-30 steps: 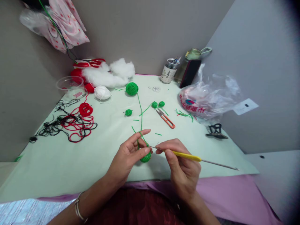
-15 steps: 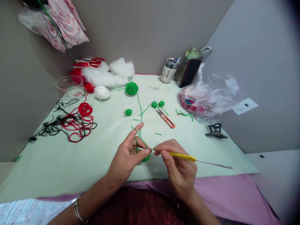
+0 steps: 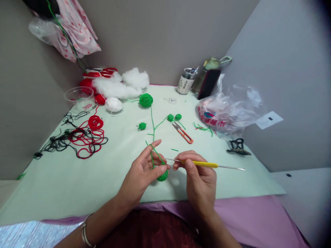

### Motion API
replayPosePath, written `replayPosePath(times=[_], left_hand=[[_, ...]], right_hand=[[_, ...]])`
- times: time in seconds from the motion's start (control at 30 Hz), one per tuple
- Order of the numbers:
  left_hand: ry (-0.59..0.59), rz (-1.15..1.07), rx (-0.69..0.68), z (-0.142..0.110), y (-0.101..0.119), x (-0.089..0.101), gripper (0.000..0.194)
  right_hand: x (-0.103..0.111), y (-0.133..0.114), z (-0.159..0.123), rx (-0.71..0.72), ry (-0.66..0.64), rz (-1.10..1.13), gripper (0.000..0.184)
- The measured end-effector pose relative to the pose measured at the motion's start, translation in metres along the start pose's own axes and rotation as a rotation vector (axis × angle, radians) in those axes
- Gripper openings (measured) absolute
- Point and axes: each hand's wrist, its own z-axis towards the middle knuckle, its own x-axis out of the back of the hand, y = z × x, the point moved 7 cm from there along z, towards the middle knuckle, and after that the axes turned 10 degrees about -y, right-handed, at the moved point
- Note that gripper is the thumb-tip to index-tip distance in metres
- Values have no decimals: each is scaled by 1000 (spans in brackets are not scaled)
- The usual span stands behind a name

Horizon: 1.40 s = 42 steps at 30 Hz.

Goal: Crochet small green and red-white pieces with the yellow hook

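Note:
Pinched between the thumb and fingers of my left hand (image 3: 141,174) is a small green crochet piece (image 3: 162,176). Green yarn (image 3: 153,125) loops over my raised left index finger and runs back to a green yarn ball (image 3: 146,100). My right hand (image 3: 200,179) is closed pen-like around the yellow handle of a crochet hook (image 3: 210,164), which has a metal shaft at both ends. The left-pointing tip lies close to the top of the green piece; whether it touches a stitch I cannot tell.
Orange thread snips (image 3: 184,134) lie beyond my hands, near small green crochet balls (image 3: 170,117). Tangled black and red yarn (image 3: 85,137) spreads at left, white stuffing (image 3: 116,86) behind. A plastic bag (image 3: 227,106) and a black hair claw (image 3: 238,147) sit at right.
My right hand has turned the crochet hook closer to level, and its tip has drawn up and slightly away from the piece. My left hand keeps its grip, nearly unmoved.

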Motion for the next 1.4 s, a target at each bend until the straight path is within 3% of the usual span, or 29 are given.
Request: replayPosePath(times=[0.57, 0.83, 1.4], left_hand=[[12, -7, -29, -1, 4, 4, 83], [30, 8, -36, 0, 2, 5, 82], [29, 29, -69, 1, 2, 6, 71]], right_hand=[[-4, -17, -4, 104, -71, -29, 21], [-10, -26, -7, 161, -145, -235, 22], [-8, -29, -9, 210, -114, -317, 23]])
